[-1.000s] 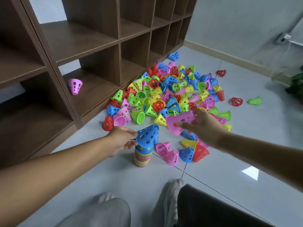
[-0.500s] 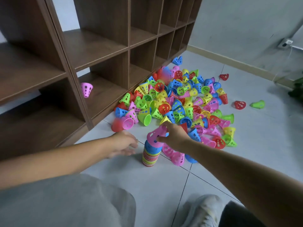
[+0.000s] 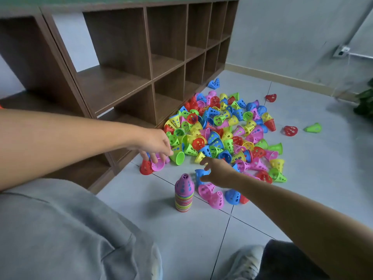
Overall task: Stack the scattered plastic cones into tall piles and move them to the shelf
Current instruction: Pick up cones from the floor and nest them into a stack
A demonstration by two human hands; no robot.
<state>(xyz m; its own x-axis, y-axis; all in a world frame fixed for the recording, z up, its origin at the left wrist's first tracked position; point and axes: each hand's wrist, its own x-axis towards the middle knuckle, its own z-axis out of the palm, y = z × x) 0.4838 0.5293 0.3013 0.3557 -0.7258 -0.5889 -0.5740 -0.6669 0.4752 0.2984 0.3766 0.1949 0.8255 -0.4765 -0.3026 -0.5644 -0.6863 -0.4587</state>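
Cones (image 3: 218, 136) in red, blue, green, yellow and pink lay heaped on the tiled floor (image 3: 201, 239) against the foot of the brown shelf (image 3: 129, 81), at the far centre. Nearer stood one upright stack (image 3: 183, 194), capped by a pink cone. No lettering could be read on any of them. The left hand (image 3: 156, 145) reached down with fingers curled onto a pink cone (image 3: 158, 164) beside a red cone (image 3: 145, 168). The right hand (image 3: 217, 171) pinched a blue cone (image 3: 199, 174) just right of the stack.
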